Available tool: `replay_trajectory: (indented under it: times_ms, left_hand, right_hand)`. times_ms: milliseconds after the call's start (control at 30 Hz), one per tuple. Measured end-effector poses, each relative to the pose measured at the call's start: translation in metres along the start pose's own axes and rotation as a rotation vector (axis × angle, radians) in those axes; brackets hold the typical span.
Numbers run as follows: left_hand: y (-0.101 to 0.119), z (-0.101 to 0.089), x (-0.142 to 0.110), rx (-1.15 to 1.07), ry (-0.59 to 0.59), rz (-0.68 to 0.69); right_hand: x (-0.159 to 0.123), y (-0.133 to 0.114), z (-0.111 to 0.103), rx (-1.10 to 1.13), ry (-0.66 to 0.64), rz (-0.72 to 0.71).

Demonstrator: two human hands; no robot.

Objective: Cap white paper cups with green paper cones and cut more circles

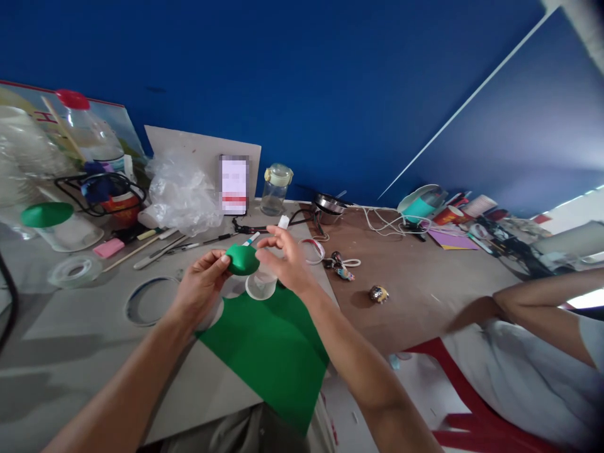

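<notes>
My left hand (206,277) pinches the left edge of a shallow green paper cone (242,260) between thumb and fingers. Just to its right, my right hand (283,258) is raised with its fingers apart and nothing visible between them. Beneath the hands sits a clear plastic cup (261,286), partly hidden by the cone and my right hand. A large sheet of green paper (274,352) spreads over the desk's front edge below it. Behind the cone shows a small white stick with a blue-green band (251,239).
A tape ring (151,302) lies left of my left arm. Farther left, another green cone (47,215) tops a clear cup. A phone (234,185) and a lidded jar (276,190) stand at the back. At right, a seated person's arm (547,289) rests near the brown table.
</notes>
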State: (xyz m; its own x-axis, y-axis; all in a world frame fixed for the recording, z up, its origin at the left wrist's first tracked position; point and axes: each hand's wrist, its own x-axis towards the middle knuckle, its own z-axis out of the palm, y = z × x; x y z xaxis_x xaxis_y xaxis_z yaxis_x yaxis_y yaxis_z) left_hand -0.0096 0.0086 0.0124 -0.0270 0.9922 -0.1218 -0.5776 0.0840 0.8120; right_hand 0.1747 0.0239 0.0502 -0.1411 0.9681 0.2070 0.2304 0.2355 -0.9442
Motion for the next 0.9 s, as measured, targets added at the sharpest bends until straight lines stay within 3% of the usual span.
replay_trajectory:
  times_ms: [167, 400, 900]
  left_hand:
    - [0.003, 0.005, -0.005, 0.039, 0.005, 0.038]
    - [0.001, -0.001, -0.005, 0.129, -0.009, 0.061]
    - [0.003, 0.000, -0.008, 0.169, -0.008, 0.136]
  right_hand:
    - [0.003, -0.008, 0.020, -0.068, -0.072, 0.035]
    - [-0.002, -0.012, 0.024, -0.084, -0.099, 0.028]
    - [-0.015, -0.004, 0.037, -0.086, 0.069, -0.051]
